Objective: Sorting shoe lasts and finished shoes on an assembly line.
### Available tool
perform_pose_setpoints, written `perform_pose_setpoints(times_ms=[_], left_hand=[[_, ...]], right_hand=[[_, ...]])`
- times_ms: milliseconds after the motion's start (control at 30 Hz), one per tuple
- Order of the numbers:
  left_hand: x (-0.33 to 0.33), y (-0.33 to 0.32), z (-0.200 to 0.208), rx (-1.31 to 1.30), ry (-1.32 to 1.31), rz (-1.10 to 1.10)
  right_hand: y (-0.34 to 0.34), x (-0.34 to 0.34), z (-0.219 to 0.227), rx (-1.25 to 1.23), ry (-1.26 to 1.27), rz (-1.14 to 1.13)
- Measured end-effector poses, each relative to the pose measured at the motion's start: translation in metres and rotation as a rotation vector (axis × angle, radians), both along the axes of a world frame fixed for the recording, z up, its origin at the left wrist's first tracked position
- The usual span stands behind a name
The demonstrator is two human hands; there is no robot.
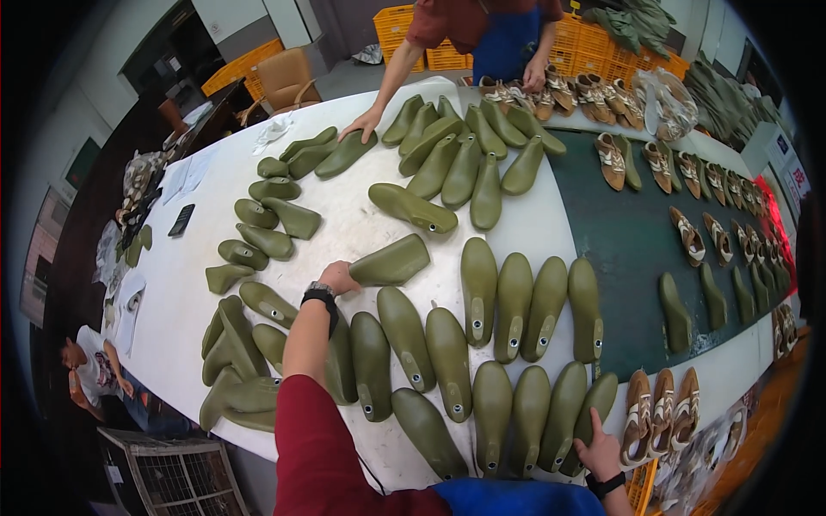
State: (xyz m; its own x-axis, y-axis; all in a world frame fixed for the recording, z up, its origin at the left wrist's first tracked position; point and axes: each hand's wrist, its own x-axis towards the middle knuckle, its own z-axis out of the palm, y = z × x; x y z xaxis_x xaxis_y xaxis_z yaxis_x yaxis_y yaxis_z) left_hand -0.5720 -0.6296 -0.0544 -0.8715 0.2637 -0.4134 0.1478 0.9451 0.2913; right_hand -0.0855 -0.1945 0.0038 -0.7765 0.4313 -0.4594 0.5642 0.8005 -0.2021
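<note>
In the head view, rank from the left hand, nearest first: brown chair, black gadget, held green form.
1. Held green form: in the left hand.
2. Black gadget: at left on the table.
3. Brown chair: beyond the table, far left.

Shoe lasts [393, 262] (green), shoes [687, 236] lining a belt [613, 258], and stacked crates [392, 24] are indicating a footwear workshop.

olive-green shoe lasts [394, 261], white table [342, 211], maroon sleeve [317, 439].
</note>
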Motion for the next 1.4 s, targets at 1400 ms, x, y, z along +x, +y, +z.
perform_pose_setpoints(times_ms=[1400], left_hand=[[0.180, 0.044, 0.120, 1.628, -0.459, 0.698]], right_hand=[[-0.018, 0.075, -0.016, 0.034, 0.333, -0.137]])
